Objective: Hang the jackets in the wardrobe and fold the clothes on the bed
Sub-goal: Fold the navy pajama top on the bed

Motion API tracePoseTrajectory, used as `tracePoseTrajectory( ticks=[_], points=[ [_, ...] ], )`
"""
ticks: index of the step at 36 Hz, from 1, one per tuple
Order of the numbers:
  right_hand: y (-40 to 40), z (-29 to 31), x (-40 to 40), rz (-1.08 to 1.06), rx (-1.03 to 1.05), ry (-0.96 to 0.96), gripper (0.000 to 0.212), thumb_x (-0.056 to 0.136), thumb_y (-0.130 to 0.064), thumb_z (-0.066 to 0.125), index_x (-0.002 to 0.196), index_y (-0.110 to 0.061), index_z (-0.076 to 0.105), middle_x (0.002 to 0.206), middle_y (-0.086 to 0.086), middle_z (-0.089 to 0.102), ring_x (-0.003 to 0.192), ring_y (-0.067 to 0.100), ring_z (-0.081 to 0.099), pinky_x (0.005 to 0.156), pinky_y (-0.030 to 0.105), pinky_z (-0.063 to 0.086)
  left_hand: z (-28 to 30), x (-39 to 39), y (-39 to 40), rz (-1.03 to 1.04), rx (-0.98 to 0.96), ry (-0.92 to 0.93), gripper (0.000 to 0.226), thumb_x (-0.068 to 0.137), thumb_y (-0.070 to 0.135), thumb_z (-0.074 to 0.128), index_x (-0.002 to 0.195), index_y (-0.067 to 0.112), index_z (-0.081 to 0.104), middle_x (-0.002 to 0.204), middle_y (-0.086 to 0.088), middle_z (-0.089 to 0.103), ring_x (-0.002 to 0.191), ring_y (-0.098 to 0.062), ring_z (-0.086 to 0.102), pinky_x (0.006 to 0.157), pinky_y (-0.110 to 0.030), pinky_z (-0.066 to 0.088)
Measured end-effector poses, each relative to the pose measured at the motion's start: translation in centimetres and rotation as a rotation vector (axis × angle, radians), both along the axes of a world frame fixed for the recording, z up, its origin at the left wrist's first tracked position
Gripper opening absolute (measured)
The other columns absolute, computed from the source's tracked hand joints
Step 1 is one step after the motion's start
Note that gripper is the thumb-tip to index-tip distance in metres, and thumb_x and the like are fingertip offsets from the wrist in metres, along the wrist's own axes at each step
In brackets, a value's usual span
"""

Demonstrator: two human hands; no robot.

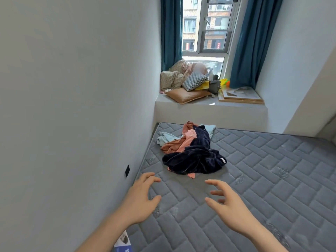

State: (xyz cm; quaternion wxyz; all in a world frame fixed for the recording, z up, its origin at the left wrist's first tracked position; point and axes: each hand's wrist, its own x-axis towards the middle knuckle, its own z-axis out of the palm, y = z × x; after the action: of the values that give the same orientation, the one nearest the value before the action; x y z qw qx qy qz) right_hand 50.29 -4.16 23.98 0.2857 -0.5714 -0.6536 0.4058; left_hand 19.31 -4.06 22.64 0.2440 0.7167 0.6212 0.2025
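Clothes (190,151) lay in one tangled heap on the bare quilted mattress of the bed (263,170), toward its far left corner, near the wall and just below the window ledge (209,110). A dark navy plush garment (196,159) sat uppermost and nearest the person, draped over a salmon-pink garment (181,142), with a pale blue garment (164,138) spread at the back. The left hand (140,199) and the right hand (229,202) were both held out above the mattress, short of the heap and apart from it, fingers spread and lightly curved, gripping nothing. No garment was seen folded, and no wardrobe or hanger was in view, so the task appeared to be at its start. The navy piece was judged soft, limp and fairly thick; it would likely sag and drag the others if lifted by a single point. A two-handed hold at a collar or shoulder seam would be advisable, though these could not be made out in the bunched fabric. The near edge of the navy piece offered the readiest purchase. Cushions and bedding (181,79) lay on the ledge.
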Motion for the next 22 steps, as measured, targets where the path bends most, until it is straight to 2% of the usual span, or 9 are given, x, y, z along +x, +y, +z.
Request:
tracePoseTrajectory(
  ticks=[6, 9, 13, 17, 22],
  points=[
    [4.7, -2.0, 1.1, 0.026, -0.032, -0.012, 0.043, 0.093, -0.027, 0.069, 0.124, -0.051, 0.052, 0.132, -0.032, 0.049, 0.112, -0.015, 0.053, 0.091, 0.014, 0.043, -2.5, 0.4, 3.0, 0.053, -0.062, 0.005, 0.044, 0.088, 0.044, 0.060, 0.131, 0.045, 0.048, 0.149, 0.027, 0.026, 0.131, -0.002, 0.041, 0.110, -0.026, 0.036],
    [7.2, -3.8, 1.2, 0.038, -0.063, -0.032, 0.044, 0.094, -0.025, 0.068, 0.126, -0.049, 0.050, 0.134, -0.030, 0.048, 0.116, -0.008, 0.053, 0.094, 0.021, 0.044, -4.0, 0.3, 4.6, 0.075, -0.116, 0.037, 0.046, 0.089, 0.044, 0.060, 0.133, 0.043, 0.046, 0.153, 0.023, 0.025, 0.119, -0.003, 0.048, 0.103, -0.023, 0.037],
    [9.8, -6.4, 0.9, 0.034, -0.125, -0.041, 0.044, 0.094, -0.023, 0.067, 0.129, -0.044, 0.050, 0.134, -0.028, 0.047, 0.117, -0.005, 0.052, 0.094, 0.022, 0.044, -5.9, -0.3, 7.0, 0.076, -0.191, 0.091, 0.052, 0.089, 0.040, 0.061, 0.139, 0.036, 0.046, 0.155, 0.015, 0.025, 0.137, -0.008, 0.040, 0.114, -0.026, 0.033],
    [12.6, -8.7, 0.4, 0.024, -0.174, -0.060, 0.044, 0.094, -0.023, 0.067, 0.130, -0.042, 0.050, 0.133, -0.028, 0.046, 0.118, -0.005, 0.051, 0.089, 0.018, 0.043, -7.7, -1.1, 10.4, 0.081, -0.277, 0.128, 0.057, 0.084, 0.041, 0.061, 0.139, 0.033, 0.048, 0.155, 0.011, 0.026, 0.139, -0.011, 0.040, 0.115, -0.030, 0.033],
    [17.3, -12.7, -0.7, -0.034, -0.229, -0.121, 0.046, 0.093, -0.021, 0.066, 0.132, -0.038, 0.049, 0.135, -0.019, 0.048, 0.119, 0.005, 0.054, 0.091, 0.024, 0.043, -12.2, -3.1, 16.8, 0.097, -0.405, 0.160, 0.055, 0.085, 0.030, 0.064, 0.137, 0.023, 0.050, 0.151, 0.004, 0.033, 0.136, -0.013, 0.043, 0.111, -0.018, 0.029]
  ],
)
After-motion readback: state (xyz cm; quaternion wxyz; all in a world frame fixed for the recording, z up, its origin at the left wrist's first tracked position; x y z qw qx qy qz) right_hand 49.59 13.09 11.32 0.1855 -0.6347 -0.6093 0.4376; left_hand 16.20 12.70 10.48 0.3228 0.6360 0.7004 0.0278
